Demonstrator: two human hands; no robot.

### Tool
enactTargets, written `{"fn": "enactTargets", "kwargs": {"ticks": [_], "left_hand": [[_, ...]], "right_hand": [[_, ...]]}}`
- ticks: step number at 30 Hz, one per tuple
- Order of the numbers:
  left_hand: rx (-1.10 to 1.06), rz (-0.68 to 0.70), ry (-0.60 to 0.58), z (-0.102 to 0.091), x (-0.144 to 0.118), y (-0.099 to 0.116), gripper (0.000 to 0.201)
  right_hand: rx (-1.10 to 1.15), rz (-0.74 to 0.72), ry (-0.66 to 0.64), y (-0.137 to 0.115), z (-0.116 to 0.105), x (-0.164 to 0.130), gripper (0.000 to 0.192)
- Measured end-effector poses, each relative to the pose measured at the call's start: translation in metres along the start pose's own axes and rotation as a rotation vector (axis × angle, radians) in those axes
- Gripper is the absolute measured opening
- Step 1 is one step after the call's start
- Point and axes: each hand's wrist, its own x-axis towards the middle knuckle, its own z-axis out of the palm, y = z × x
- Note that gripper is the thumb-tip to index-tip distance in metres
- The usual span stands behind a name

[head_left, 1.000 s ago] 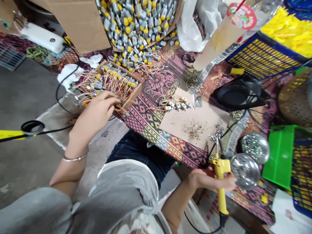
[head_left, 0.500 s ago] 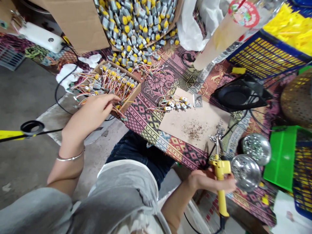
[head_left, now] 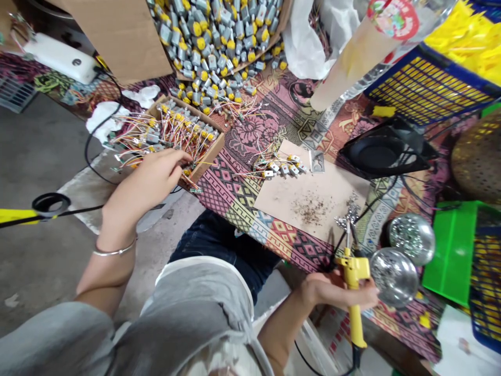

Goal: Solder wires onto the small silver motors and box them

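Left hand in the motor box, iron in the right.
Left hand (head_left: 144,180) fingers curl loosely over wired motors (head_left: 172,137) at the counter's left edge; right hand (head_left: 336,292) is clamped on the iron (head_left: 354,292), tip pointing away.

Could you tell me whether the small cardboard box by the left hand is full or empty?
Full: the small cardboard box is heaped with wired motors, their wires spilling over its rim beside the left hand.

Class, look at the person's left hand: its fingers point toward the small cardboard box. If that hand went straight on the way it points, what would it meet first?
Most likely the wired motors in the small cardboard box; the left hand has its fingertips right at them, though depth is unclear.
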Motion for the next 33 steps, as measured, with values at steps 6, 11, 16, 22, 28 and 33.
{"fn": "enactTargets", "kwargs": {"ticks": [6,11,16,22,28,33], "left_hand": [[0.0,-0.008,-0.011,0.002,0.004,-0.001,0.039],[0.003,-0.026,0.083,-0.013,-0.004,0.016,0.051],[-0.308,0.184,0.359,-0.007,-0.011,0.09,0.023],[-0.039,0.22,-0.033,0.084,0.045,0.129,0.027],[-0.152,0.172,0.051,0.119,0.064,0.119,0.022],[-0.423,0.197,0.133,0.107,0.048,0.11,0.028]], "right_hand": [[0.031,-0.046,0.007,0.014,-0.003,0.006,0.029],[0.074,0.004,0.022,0.015,-0.006,0.006,0.03],[0.077,0.024,0.056,0.008,-0.003,0.003,0.029],[0.018,-0.042,0.001,0.01,-0.005,0.001,0.021],[-0.105,-0.043,-0.06,-0.005,-0.002,-0.006,0.016],[-0.092,0.043,-0.104,-0.015,-0.006,-0.006,0.014]]}}
